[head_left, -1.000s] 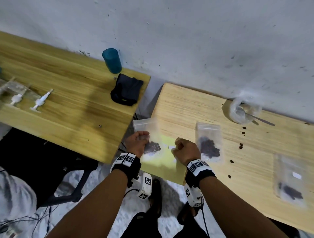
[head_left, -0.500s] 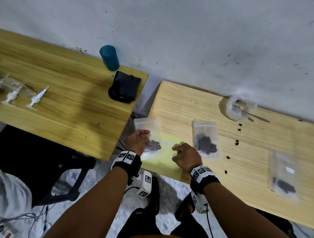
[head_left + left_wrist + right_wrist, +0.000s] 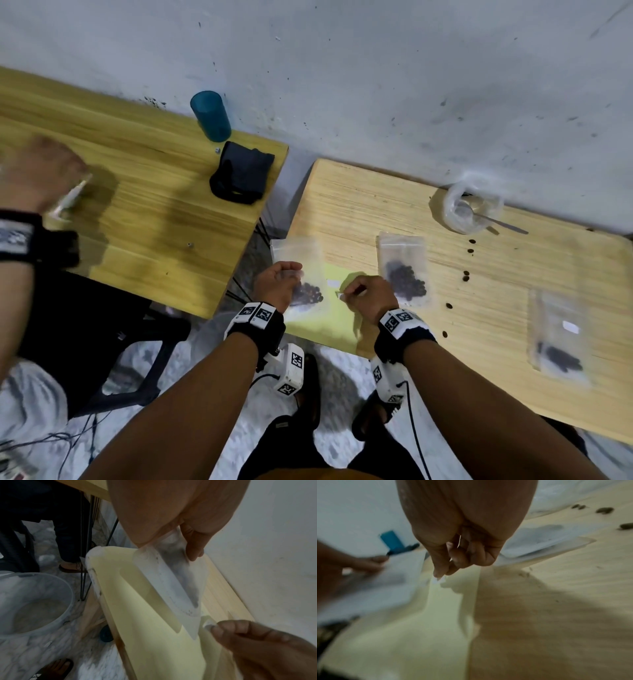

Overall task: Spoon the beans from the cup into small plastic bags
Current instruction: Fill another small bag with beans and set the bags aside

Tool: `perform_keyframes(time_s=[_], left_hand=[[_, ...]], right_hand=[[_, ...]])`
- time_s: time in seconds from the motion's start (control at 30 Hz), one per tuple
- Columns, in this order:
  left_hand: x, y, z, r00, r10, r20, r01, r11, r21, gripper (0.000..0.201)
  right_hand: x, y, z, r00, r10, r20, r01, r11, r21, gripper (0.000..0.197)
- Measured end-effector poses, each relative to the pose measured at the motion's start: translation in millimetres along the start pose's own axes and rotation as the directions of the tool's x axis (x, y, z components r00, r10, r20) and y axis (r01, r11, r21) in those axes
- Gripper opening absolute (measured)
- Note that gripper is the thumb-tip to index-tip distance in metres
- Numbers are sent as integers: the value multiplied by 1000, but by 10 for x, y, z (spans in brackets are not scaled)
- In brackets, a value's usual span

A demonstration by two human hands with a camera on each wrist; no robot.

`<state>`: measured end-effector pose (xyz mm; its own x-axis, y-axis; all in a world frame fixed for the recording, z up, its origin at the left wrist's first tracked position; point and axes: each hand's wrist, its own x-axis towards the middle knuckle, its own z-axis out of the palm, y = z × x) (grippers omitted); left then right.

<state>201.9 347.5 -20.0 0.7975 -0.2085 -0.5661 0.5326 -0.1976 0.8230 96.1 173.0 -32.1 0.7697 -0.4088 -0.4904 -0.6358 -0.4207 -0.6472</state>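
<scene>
Two wooden tables stand against a grey wall: our work table on the right and a second table on the left, with a gap between them. On the second table we see a teal cup at the wall, a black pouch just beside it, and another person's hand, blurred, at the far left edge. A yellow sheet lies at the near left corner of our work table. Our left hand pinches a small plastic bag with its thumb and fingers clamped on the side edge; dark beans sit at the bottom of it, above the yellow sheet. Our right hand is curled, fingertips pressed together on a small white sticker at the sheet. A second filled bag lies flat just right of that hand, and a third bag lies well apart toward the near right edge. The clear cup stands at the wall with the spoon resting in it. Loose beans are scattered on the wood between the cup and the bags
</scene>
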Motion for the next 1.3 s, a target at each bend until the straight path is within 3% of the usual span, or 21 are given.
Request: perform_keyframes(time_s=[0.23,0.4,0.63,0.8,1.07,1.2,1.3], left_hand=[[-90,236,182,997,28,65,-28,1000,-1,21],[-286,609,491,983,146,115,-145,989,-17,28],[-436,893,842,956,257,141,-265,963,45,24],[-499,941,1026,917,335,216,-362,927,98,40],[-519,932,1315,925,284,251,-309,949,66,45],[-496,935,1389,942,279,185,-292,955,46,23],[-476,912,1417,936,316,157,-330,941,71,17]], right_hand=[[11,-329,-422,995,-46,-93,70,959,274,26],[-94,-612,-738,989,-89,-119,133,886,443,32],[-158,-704,-1091,962,-182,-204,239,922,303,24],[-184,-668,-1238,934,-187,-305,252,949,190,23],[-297,-598,-1352,901,-130,-414,143,990,2,27],[-327,-521,-1419,860,-62,-507,104,993,55,49],[-308,-452,-1467,893,30,-449,93,964,250,48]])
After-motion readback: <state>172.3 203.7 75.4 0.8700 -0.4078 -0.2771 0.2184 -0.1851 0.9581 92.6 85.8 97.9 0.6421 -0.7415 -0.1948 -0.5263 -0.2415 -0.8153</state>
